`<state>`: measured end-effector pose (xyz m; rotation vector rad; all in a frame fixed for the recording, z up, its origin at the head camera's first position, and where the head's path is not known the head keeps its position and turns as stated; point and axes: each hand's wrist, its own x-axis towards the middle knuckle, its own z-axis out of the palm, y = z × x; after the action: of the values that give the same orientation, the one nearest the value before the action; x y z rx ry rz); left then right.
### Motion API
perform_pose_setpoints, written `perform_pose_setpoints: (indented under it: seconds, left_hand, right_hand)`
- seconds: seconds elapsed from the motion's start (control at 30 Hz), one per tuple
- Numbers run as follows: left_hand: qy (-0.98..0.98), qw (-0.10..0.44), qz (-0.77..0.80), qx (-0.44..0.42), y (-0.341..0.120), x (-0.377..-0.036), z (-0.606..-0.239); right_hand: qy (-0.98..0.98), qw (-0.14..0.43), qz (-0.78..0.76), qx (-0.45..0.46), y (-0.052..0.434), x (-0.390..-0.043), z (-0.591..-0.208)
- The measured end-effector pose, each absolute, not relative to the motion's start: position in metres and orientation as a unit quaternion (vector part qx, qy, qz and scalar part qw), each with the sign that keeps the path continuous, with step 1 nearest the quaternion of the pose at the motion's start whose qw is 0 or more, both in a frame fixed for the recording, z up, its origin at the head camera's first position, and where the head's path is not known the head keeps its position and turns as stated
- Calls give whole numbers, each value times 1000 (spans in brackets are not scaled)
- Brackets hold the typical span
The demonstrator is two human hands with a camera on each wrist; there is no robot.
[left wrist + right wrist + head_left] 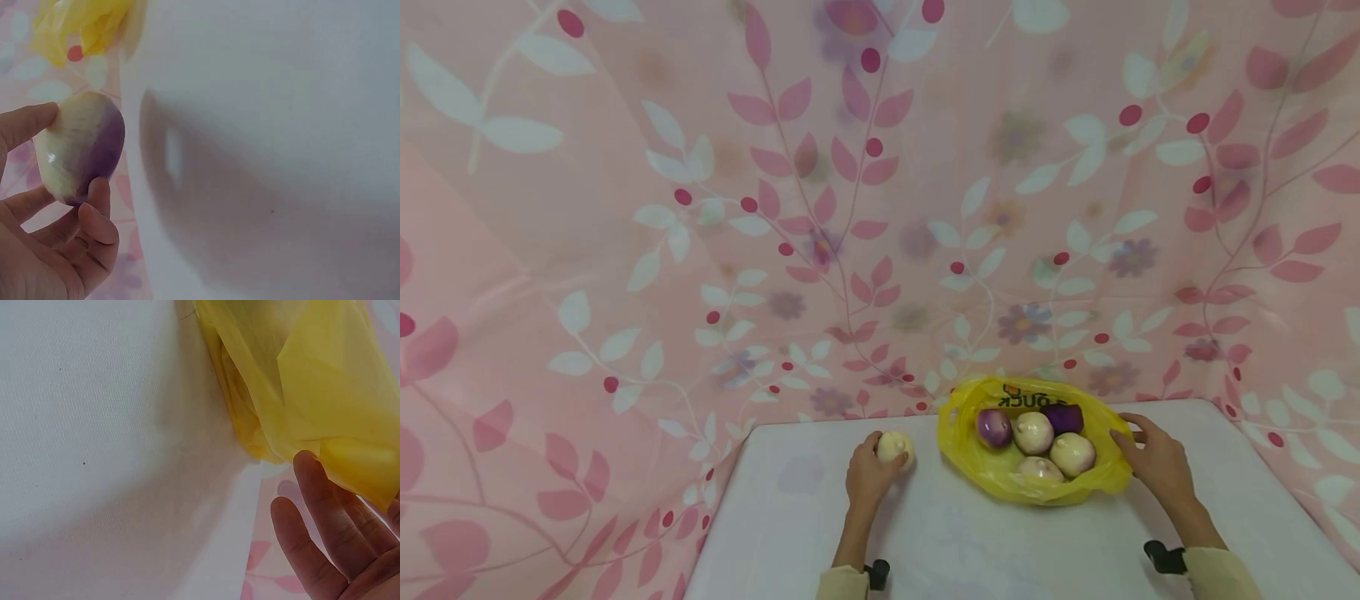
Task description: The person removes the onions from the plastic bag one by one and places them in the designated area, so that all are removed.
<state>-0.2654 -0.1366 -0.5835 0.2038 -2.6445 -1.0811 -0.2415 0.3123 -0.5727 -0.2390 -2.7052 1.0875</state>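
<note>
Lower centre of the head view: the left hand (868,477) curled thumb and fingers round a smooth cream-and-purple onion (896,447), lifting it off the white table (925,542). Right of it, the crinkly yellow plastic bag (992,471) cradled five more; the right hand (1157,458), fingers nearly straight, steadied its rim.

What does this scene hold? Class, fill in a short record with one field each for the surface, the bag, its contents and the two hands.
surface: white table
bag: yellow bag, open, lying on the table
contents: five turnips, white and purple
left hand: grips a sixth turnip, left of the bag
right hand: fingers straight, touching the bag's right edge
backdrop: pink leaf-print cloth
</note>
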Motion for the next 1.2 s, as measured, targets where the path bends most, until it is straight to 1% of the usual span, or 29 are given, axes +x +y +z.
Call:
perform_pose_setpoints:
  seconds: [0.37, 0.67, 1.1, 1.2]
  left_hand:
    - [-911, 132, -377, 100, -143, -272, -599]
    - [-914, 128, -373, 97, -149, -277, -609]
    - [-925, 113, -353, 81, -150, -276, -605]
    - [-926, 119, -351, 75, -150, -275, -601]
  right_hand:
    - [-917, 112, 373, -81, 311, -240, -574]
    - [-919, 121, 370, -67, 310, -237, -574]
    - [-920, 118, 366, -73, 312, -238, -574]
    - [-920, 121, 364, -75, 313, -239, -575]
